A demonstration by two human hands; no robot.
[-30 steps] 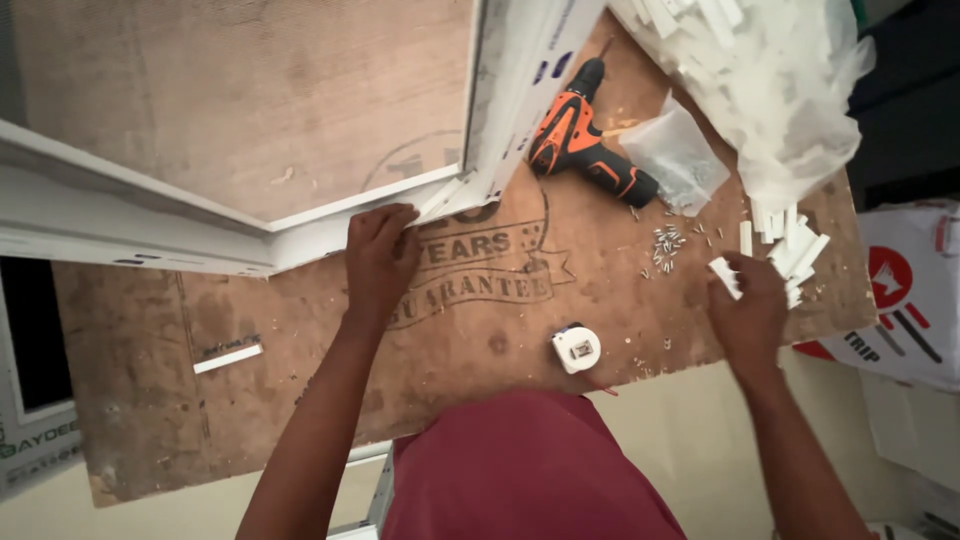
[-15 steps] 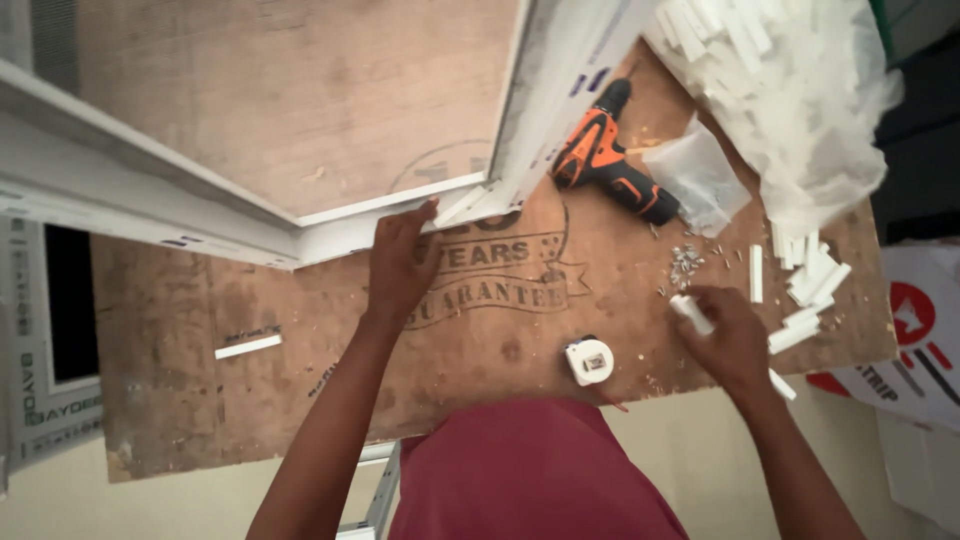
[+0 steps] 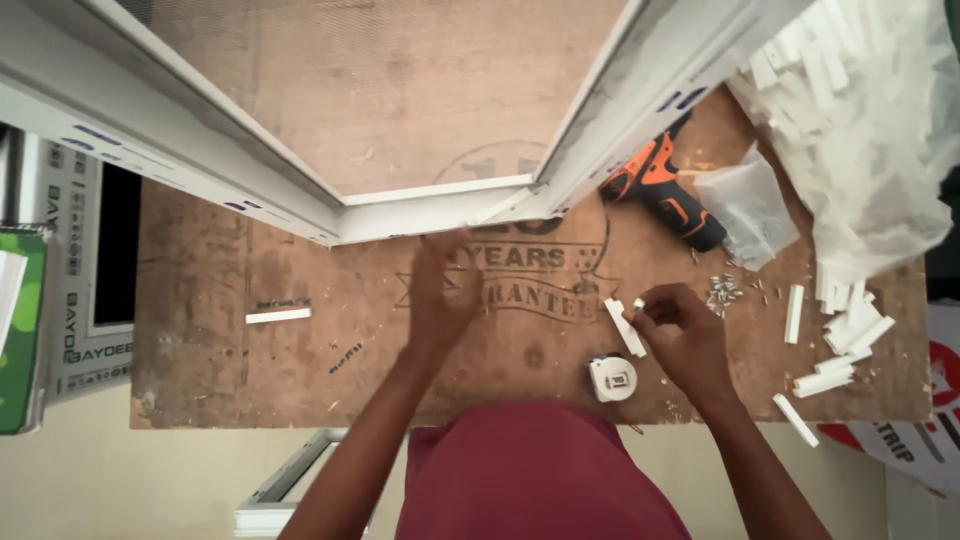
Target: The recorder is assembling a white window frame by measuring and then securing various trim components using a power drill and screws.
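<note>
the right hand [image 3: 685, 340] pinches a short white plastic strip [image 3: 625, 327] just below the white window frame's corner [image 3: 430, 205]; the left hand [image 3: 443, 290], fingers loosely spread, hovers under that corner. strip not yet fitted.

I'm pinching a short white plastic strip [image 3: 625, 327] in my right hand [image 3: 680, 335], tilted diagonally just above the plywood board, near the round tape measure. My left hand [image 3: 440, 290], blurred, is hovering open-fingered just below the white window frame [image 3: 430, 212], which is lying flat, corner toward me.
</note>
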